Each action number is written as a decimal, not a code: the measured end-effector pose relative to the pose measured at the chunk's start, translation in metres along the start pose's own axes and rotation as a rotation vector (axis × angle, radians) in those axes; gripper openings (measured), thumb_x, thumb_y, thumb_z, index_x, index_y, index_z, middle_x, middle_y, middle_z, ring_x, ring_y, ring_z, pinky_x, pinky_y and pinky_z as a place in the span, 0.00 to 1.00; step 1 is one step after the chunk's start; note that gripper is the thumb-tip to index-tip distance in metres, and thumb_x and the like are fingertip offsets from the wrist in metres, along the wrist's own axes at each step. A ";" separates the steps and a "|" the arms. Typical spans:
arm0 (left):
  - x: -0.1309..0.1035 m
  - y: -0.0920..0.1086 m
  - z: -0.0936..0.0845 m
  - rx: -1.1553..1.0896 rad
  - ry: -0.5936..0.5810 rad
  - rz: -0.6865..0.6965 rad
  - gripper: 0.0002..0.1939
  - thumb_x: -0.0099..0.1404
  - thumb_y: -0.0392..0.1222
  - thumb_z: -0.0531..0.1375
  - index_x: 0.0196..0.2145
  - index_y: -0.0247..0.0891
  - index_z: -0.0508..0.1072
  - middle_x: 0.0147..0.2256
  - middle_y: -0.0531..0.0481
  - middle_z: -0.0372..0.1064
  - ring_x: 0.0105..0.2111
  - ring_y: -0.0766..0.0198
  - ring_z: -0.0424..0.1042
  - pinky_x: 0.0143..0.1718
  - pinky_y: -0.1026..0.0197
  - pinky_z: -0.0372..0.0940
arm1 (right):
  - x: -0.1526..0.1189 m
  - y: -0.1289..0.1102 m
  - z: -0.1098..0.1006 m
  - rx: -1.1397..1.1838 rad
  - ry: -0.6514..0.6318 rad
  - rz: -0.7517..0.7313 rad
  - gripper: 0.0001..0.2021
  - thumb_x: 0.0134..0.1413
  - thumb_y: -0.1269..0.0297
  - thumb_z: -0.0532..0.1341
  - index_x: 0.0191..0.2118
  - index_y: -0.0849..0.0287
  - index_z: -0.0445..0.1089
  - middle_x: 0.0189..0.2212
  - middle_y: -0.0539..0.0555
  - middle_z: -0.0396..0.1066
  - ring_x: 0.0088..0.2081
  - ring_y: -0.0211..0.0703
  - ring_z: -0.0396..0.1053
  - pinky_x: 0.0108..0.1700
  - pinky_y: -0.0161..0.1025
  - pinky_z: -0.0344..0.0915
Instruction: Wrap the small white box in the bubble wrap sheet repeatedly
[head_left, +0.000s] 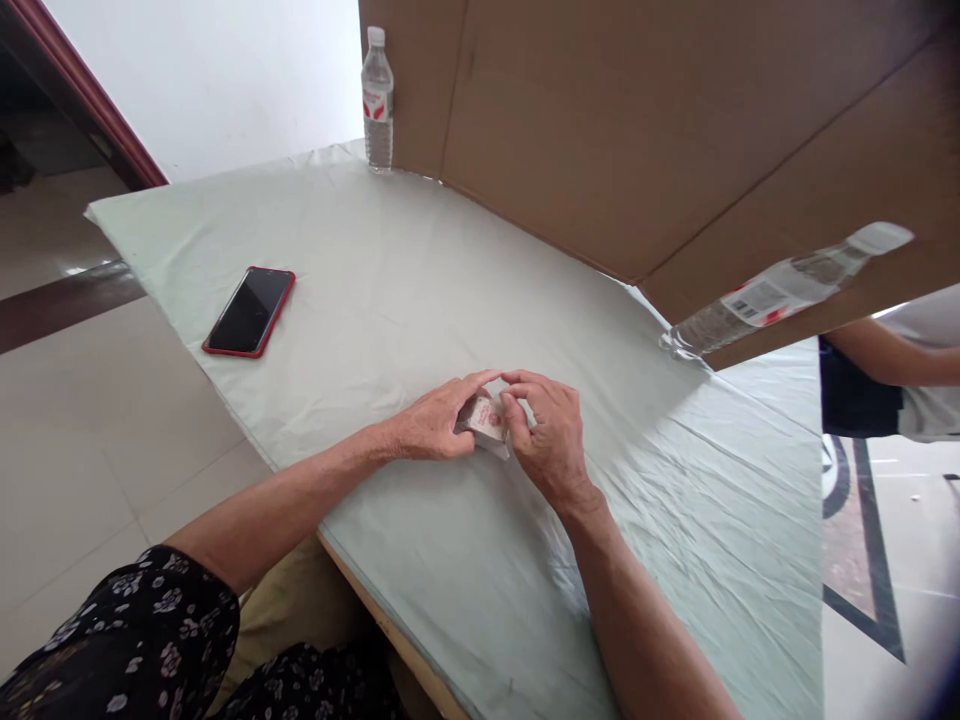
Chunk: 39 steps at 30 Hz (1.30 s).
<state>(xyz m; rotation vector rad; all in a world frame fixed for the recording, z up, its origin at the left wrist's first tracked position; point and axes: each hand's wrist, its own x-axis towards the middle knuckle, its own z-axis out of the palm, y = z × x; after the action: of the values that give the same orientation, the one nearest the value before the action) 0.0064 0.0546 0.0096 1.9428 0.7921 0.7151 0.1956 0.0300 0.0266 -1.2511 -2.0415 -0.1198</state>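
Evidently, a small box (pixel 487 416) with reddish print was held low over the near part of the table by the left hand (pixel 433 424), which was partly curled, the thumb set at the near side and the fingers bent round the far side. The right hand (pixel 549 430) was brought close at the box's right end, thumb and forefinger bent nearly together; whether anything was pinched between them could not be told. Above the box, the fingertips of both hands were all but joined.

The table was covered with a pale green cloth (pixel 420 280), creased most heavily to the right. To the left, near the table's edge, a phone (pixel 250 312) in a red case was laid with its dark screen up. Beyond the hands, a brown cardboard panel (pixel 555 130) was stood along the cloth, folded at a corner. At its left end a clear bottle (pixel 377 105) was placed upright; at its right end a second bottle (pixel 776 295) (similarly labelled in red and white) was seen slanting. Past the panel, at far right, another person's forearm (pixel 889 352) was partly shown.
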 end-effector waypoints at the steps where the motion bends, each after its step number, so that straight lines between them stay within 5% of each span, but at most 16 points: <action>1: 0.000 0.001 0.000 -0.034 -0.012 -0.011 0.46 0.51 0.34 0.58 0.68 0.39 0.52 0.53 0.42 0.69 0.43 0.58 0.70 0.44 0.56 0.67 | 0.000 0.002 0.001 0.025 -0.010 0.040 0.07 0.66 0.67 0.55 0.37 0.55 0.69 0.43 0.56 0.79 0.47 0.46 0.75 0.50 0.46 0.63; 8: 0.000 0.008 -0.001 -0.150 0.028 -0.143 0.39 0.60 0.49 0.63 0.66 0.35 0.58 0.59 0.37 0.64 0.54 0.52 0.68 0.54 0.51 0.65 | 0.000 0.003 -0.004 0.157 0.009 0.145 0.06 0.67 0.65 0.55 0.37 0.54 0.67 0.45 0.56 0.78 0.50 0.47 0.74 0.52 0.47 0.63; 24: -0.002 0.009 0.000 -0.246 -0.098 -0.102 0.47 0.55 0.38 0.64 0.70 0.38 0.50 0.54 0.41 0.68 0.50 0.56 0.69 0.54 0.51 0.64 | 0.010 0.012 -0.014 0.445 0.143 0.413 0.10 0.64 0.57 0.58 0.34 0.55 0.71 0.44 0.57 0.77 0.48 0.48 0.74 0.53 0.49 0.66; 27: -0.001 0.008 0.001 -0.271 -0.094 -0.109 0.48 0.55 0.37 0.64 0.70 0.39 0.49 0.52 0.42 0.68 0.50 0.57 0.69 0.53 0.52 0.64 | 0.006 0.018 -0.014 0.599 0.086 0.541 0.11 0.62 0.53 0.60 0.39 0.55 0.72 0.43 0.57 0.78 0.46 0.48 0.74 0.52 0.49 0.68; 33: 0.001 0.006 0.001 -0.320 0.035 -0.146 0.48 0.54 0.39 0.64 0.69 0.35 0.50 0.47 0.43 0.68 0.44 0.58 0.70 0.47 0.55 0.66 | -0.004 0.031 -0.007 0.950 -0.225 0.666 0.29 0.49 0.41 0.66 0.52 0.54 0.70 0.47 0.58 0.77 0.47 0.51 0.74 0.48 0.47 0.70; 36: 0.001 0.007 0.001 -0.281 0.070 -0.148 0.48 0.54 0.38 0.63 0.69 0.36 0.50 0.50 0.42 0.67 0.47 0.57 0.70 0.49 0.55 0.66 | -0.006 0.028 -0.002 0.952 -0.279 0.717 0.23 0.49 0.44 0.68 0.45 0.55 0.74 0.37 0.53 0.77 0.39 0.46 0.73 0.43 0.43 0.69; 39: 0.001 0.008 0.001 -0.209 0.065 -0.120 0.47 0.54 0.36 0.63 0.69 0.36 0.50 0.55 0.40 0.66 0.53 0.53 0.68 0.56 0.52 0.63 | -0.005 0.022 0.002 0.912 -0.191 0.771 0.15 0.53 0.48 0.66 0.32 0.56 0.74 0.26 0.48 0.71 0.30 0.39 0.67 0.37 0.38 0.65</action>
<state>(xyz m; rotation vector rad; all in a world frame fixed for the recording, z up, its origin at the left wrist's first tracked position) 0.0099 0.0510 0.0163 1.6783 0.8316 0.7595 0.2137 0.0383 0.0158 -1.3230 -1.3065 1.1786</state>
